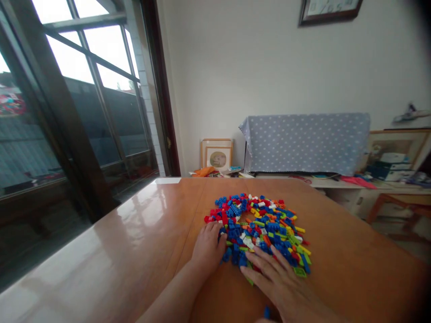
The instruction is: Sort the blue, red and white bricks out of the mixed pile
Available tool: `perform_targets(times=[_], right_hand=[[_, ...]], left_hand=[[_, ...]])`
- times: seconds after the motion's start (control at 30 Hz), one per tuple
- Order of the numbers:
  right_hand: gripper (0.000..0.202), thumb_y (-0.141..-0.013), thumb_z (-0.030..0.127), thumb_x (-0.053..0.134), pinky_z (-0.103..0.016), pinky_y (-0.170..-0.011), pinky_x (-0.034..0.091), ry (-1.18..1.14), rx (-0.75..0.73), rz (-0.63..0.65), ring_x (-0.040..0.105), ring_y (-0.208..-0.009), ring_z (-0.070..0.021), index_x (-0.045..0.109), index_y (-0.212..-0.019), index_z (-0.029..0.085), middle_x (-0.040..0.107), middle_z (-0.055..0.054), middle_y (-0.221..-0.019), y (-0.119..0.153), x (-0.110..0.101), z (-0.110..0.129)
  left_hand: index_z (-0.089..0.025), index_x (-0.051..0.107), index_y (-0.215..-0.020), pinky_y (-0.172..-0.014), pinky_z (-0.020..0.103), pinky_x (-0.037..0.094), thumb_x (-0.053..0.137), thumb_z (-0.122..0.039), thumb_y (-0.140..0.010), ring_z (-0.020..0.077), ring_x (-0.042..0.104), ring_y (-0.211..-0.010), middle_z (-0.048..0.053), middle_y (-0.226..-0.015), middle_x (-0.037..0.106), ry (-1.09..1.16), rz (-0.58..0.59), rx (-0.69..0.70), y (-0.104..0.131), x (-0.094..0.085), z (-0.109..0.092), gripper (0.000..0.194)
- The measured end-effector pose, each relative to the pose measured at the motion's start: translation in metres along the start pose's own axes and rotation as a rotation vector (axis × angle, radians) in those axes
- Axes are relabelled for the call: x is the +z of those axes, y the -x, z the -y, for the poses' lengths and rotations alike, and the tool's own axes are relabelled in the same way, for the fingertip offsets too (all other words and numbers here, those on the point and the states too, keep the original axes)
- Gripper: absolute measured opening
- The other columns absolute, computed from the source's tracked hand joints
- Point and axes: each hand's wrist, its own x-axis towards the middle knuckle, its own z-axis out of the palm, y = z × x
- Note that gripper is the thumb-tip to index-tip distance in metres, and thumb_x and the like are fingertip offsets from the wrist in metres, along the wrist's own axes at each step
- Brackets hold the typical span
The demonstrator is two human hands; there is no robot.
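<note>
A spread-out pile of small building bricks (pixel 269 224), in blue, red, white, yellow, green and orange, lies on the wooden table (pixel 151 224). At the pile's left edge is my left hand (pixel 208 246), its fingers bent towards the bricks; whether it holds one is hidden. My right hand (pixel 276 278) lies palm down with spread fingers over the near edge of the pile, touching bricks. Near the bottom edge, by the right hand's thumb, a small blue piece (pixel 267 312) shows.
A white flat item (pixel 168 180) rests on the table's far left edge. Beyond the table stand a framed picture (pixel 217 157) and something under a dotted grey-blue cloth (pixel 306 141). Glass doors are at the left, a wooden chair (pixel 400 211) at the right.
</note>
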Motion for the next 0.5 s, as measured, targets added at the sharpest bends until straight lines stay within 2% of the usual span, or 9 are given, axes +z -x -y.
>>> perform_targets(times=[0.1,0.2,0.4,0.5], right_hand=[[0.07,-0.092,0.064,0.048,-0.066,-0.121,0.007,0.042,0.096,-0.008,0.017,-0.151,-0.0361,0.027,-0.156,0.042,0.022,-0.001,-0.165,-0.003,0.015,-0.011],[0.066,-0.095,0.064,0.042,-0.067,-0.12,0.004,0.097,0.192,-0.054,0.015,-0.152,-0.0342,0.027,-0.156,0.042,0.023,0.0,-0.165,-0.019,0.022,-0.03],[0.06,-0.097,0.062,0.037,-0.063,-0.12,0.008,0.179,0.261,-0.132,0.026,-0.149,-0.032,0.042,-0.151,0.035,0.039,-0.004,-0.158,-0.061,0.021,-0.066],[0.056,-0.096,0.059,0.04,-0.063,-0.119,0.01,0.224,0.307,-0.161,0.028,-0.147,-0.0332,0.054,-0.142,0.031,0.045,-0.006,-0.155,-0.081,0.022,-0.087]], left_hand=[[-0.02,0.057,-0.132,-0.114,0.048,0.037,0.047,-0.045,-0.097,0.0292,0.049,-0.132,0.013,-0.138,0.057,-0.038,-0.013,-0.024,0.0,0.003,0.001,0.044],[-0.021,0.055,-0.137,-0.115,0.049,0.034,0.05,-0.055,-0.093,0.0314,0.046,-0.135,0.013,-0.144,0.053,-0.047,0.046,-0.039,0.001,0.002,-0.001,0.056],[-0.027,0.053,-0.139,-0.113,0.046,0.036,0.057,-0.066,-0.084,0.0318,0.046,-0.134,0.01,-0.145,0.052,-0.018,0.131,-0.012,0.006,-0.008,-0.009,0.068],[-0.027,0.057,-0.133,-0.108,0.045,0.039,0.061,-0.064,-0.082,0.0314,0.05,-0.126,0.01,-0.136,0.056,-0.011,0.152,-0.006,0.006,-0.012,-0.012,0.064]])
